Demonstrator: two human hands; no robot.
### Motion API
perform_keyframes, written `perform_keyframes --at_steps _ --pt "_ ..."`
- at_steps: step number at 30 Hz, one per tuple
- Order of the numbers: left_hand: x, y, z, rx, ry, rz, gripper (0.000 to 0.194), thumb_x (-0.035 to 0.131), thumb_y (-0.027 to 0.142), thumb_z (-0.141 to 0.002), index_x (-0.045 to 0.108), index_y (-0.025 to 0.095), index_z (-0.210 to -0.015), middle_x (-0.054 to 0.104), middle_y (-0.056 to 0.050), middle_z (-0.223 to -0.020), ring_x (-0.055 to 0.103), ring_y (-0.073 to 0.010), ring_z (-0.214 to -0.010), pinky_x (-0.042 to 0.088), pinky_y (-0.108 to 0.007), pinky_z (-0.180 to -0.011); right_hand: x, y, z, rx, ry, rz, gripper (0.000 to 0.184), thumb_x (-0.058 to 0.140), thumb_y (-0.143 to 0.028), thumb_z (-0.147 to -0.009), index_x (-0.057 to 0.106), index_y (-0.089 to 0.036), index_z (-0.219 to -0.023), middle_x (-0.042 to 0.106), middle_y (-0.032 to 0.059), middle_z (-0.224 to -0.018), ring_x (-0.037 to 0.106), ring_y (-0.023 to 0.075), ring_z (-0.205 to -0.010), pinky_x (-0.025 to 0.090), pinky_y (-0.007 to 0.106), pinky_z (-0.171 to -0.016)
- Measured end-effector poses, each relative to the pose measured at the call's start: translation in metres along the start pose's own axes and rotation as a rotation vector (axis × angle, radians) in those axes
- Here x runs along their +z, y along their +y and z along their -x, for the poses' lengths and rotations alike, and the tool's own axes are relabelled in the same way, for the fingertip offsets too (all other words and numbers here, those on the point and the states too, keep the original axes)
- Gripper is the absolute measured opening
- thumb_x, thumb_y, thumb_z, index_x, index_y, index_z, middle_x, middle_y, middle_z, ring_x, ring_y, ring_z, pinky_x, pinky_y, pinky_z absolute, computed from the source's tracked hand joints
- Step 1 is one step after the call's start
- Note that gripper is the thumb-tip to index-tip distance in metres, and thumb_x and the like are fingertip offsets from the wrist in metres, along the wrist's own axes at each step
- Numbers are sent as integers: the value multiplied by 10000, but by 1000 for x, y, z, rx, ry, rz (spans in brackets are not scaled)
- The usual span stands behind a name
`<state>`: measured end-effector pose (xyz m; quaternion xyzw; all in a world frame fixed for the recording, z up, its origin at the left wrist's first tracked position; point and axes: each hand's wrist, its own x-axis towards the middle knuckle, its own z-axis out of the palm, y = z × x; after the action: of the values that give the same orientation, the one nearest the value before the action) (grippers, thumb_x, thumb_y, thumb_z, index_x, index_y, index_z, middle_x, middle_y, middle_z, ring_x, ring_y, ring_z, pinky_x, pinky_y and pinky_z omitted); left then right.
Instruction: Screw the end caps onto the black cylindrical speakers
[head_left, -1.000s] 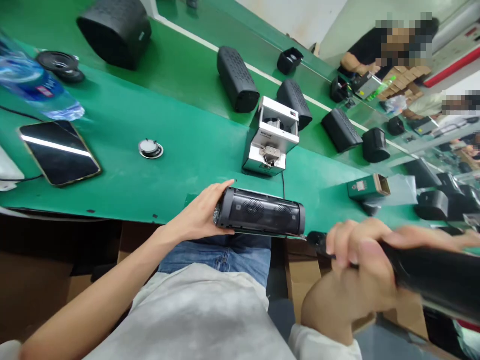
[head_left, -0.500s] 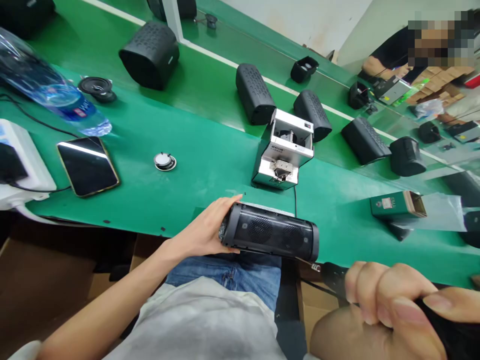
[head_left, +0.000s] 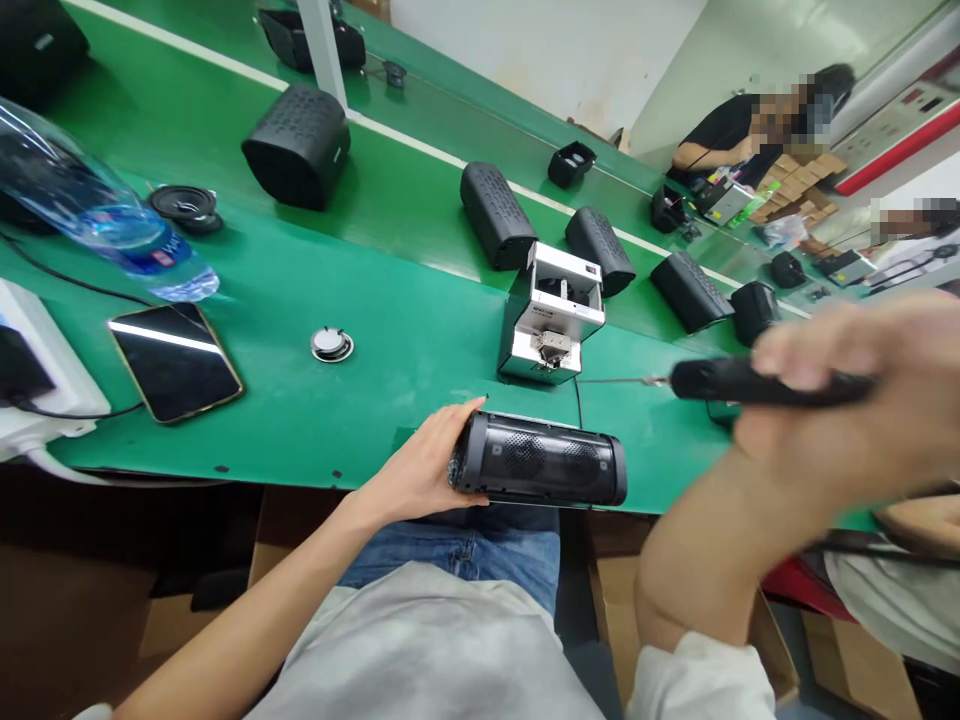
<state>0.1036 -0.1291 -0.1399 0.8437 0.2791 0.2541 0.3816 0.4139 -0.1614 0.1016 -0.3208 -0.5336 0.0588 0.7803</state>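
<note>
My left hand grips the left end of a black cylindrical speaker that lies on its side at the near edge of the green table. My right hand is closed round a black electric screwdriver, held up over the table. Its thin bit points left toward a small white and silver screw feeder box, which stands just behind the speaker.
A phone, a water bottle, a white power strip, a loose speaker driver and a small round metal part lie at the left. Several black speaker shells line the belt behind. Other people sit at the far right.
My right hand has lifted the screwdriver from below the table edge, near the speaker's right end, up over the table toward the feeder box. My left hand and the speaker stayed put.
</note>
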Motion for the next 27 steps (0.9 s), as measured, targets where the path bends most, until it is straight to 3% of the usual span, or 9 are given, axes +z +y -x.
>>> perform_keyframes --at_steps 1,2,5,8,10,16,21,24,27 --pt "0 1 0 -5 -1 3 1388 1079 345 -779 180 318 -1836 498 -228 -1779 525 -509 -1642 490 -720 -1337 23 19 -5 -104 85 -2 326 936 -293 -818 617 -266 -881 480 -118 -570 438 105 -416 378 263 -384" --pt "0 1 0 -10 -2 5 1387 1076 338 -780 178 319 -1837 497 -229 -1781 520 -509 -1647 487 -724 -1338 43 37 -9 -97 73 27 235 852 -208 -868 627 -268 -899 488 -111 -565 455 115 -432 385 267 -395" --pt "-1 3 1 -23 -5 17 1396 1078 318 -772 177 331 -1839 504 -223 -1780 520 -504 -1653 482 -728 -1344 74 71 -11 -85 20 104 307 907 -282 -912 602 -300 -888 455 -110 -548 455 123 -421 401 315 -399" --pt "-2 4 1 -33 -4 28 1393 1080 309 -760 198 330 -1837 516 -219 -1774 528 -507 -1648 486 -730 -1341 73 84 -10 -14 -26 231 411 938 -532 -953 576 -337 -935 445 -102 -589 463 123 -438 415 360 -418" --pt "-2 5 0 -38 -3 32 1384 1076 303 -761 205 327 -1837 525 -218 -1767 530 -508 -1646 489 -730 -1337 68 87 -10 65 -53 305 422 899 -578 -996 541 -358 -960 450 -98 -602 460 117 -467 428 364 -436" --pt "-2 4 0 -37 -6 27 1389 1077 326 -770 193 327 -1841 542 -212 -1748 540 -497 -1639 498 -708 -1334 68 95 -14 167 -43 383 363 808 -391 -1108 469 -351 -986 443 -125 -631 376 63 -498 449 302 -465" --pt "-2 3 0 -30 -6 17 1383 1066 337 -790 171 322 -1843 519 -215 -1765 518 -489 -1657 480 -701 -1350 66 96 -7 189 -92 336 444 894 -522 -1028 484 -353 -998 457 -124 -626 391 76 -498 451 319 -451" --pt "-2 3 -1 -28 -5 13 1363 1059 361 -801 176 327 -1840 484 -216 -1793 494 -491 -1676 464 -706 -1364 62 85 1 152 -85 246 416 933 -492 -968 544 -342 -976 462 -122 -610 422 86 -453 401 326 -414" --pt "-2 2 -1 -18 -1 5 1338 1049 365 -811 192 310 -1837 475 -225 -1801 486 -495 -1682 454 -713 -1368 55 56 4 94 -60 142 278 878 -256 -873 614 -303 -945 481 -121 -573 424 103 -395 347 320 -356"
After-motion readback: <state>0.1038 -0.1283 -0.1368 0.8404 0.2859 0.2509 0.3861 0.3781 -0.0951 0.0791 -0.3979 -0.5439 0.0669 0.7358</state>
